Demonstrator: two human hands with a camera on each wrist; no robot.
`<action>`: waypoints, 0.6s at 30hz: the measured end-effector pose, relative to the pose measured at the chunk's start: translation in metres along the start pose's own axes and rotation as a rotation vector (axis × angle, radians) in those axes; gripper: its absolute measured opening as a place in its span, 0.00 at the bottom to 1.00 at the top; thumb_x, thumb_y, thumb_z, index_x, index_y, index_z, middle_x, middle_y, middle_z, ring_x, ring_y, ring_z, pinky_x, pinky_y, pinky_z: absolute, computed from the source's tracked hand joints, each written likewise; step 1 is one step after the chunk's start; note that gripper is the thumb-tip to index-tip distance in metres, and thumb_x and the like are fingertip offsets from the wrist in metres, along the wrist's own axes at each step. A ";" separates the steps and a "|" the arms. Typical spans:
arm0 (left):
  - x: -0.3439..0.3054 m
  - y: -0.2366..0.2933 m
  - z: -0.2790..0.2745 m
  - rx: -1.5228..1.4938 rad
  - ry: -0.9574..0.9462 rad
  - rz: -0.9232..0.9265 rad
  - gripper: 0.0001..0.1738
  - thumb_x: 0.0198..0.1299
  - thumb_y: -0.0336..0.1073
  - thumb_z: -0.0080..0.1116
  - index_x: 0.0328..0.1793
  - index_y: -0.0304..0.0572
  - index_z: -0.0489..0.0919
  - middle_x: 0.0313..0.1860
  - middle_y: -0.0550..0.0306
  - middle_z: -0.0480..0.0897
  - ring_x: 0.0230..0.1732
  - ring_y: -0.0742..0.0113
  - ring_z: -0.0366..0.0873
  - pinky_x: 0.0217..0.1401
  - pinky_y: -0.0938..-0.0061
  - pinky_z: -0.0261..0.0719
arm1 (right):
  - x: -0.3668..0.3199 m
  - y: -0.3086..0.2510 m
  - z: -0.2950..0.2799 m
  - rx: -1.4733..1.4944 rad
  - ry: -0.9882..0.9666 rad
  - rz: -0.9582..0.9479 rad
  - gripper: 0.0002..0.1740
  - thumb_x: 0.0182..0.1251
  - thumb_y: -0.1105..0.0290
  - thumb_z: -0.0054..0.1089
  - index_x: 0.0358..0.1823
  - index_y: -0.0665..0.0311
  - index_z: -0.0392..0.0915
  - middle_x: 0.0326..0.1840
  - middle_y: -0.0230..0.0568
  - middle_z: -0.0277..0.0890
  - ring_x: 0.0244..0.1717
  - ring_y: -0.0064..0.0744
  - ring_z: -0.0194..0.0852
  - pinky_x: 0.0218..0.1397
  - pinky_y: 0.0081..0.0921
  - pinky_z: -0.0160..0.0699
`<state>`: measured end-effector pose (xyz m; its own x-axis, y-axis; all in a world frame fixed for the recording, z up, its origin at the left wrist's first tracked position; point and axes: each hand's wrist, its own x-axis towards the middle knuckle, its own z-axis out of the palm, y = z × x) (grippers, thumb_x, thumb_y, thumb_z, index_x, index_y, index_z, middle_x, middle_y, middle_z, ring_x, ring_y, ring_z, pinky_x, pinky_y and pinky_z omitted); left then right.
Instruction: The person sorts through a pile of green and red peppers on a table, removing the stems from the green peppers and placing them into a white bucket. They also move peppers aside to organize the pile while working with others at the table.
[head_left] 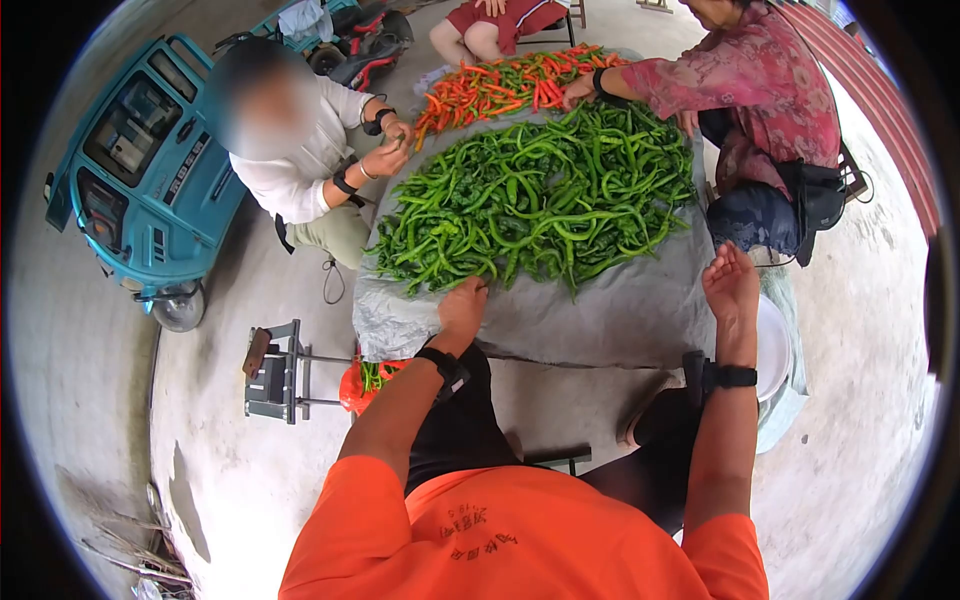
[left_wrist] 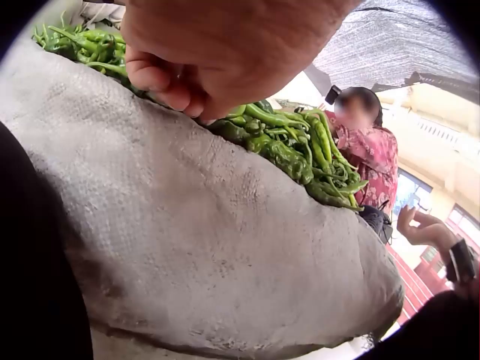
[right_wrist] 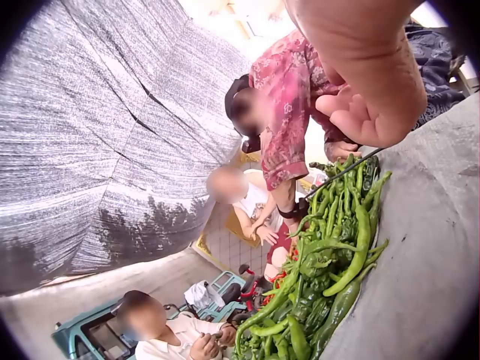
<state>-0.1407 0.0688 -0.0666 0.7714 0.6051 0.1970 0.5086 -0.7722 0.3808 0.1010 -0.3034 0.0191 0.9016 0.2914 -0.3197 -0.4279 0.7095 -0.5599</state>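
Note:
A broad heap of long green peppers [head_left: 540,190] covers a grey woven sheet [head_left: 600,320]. At the heap's near edge is my left hand [head_left: 463,305], its fingers curled down close to the peppers. In the left wrist view its knuckles cover the fingertips, and I cannot tell whether a pepper is between them. My right hand [head_left: 732,285] is raised off the sheet's right edge, palm up. Its fingers [right_wrist: 352,116] are loosely bent and hold nothing. Both wrists wear black straps.
Red and orange peppers [head_left: 490,95] lie behind the green ones. A person in white [head_left: 300,150] sits at the left; another in a floral shirt [head_left: 760,90] reaches into the heap. Around me are a red bag [head_left: 355,388], a dark stool [head_left: 275,370] and a white basin [head_left: 773,345].

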 end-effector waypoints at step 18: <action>0.048 0.047 -0.037 -0.187 0.151 0.290 0.10 0.60 0.41 0.56 0.45 0.49 0.79 0.43 0.53 0.79 0.43 0.51 0.77 0.41 0.60 0.76 | -0.004 -0.002 0.001 -0.010 0.032 -0.011 0.07 0.65 0.65 0.55 0.40 0.56 0.76 0.32 0.23 0.78 0.27 0.17 0.72 0.32 0.19 0.74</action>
<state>-0.0945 0.0689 -0.0057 0.8008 0.3991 0.4467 0.1882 -0.8755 0.4450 0.0981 -0.3058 0.0222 0.9036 0.2628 -0.3382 -0.4190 0.7061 -0.5709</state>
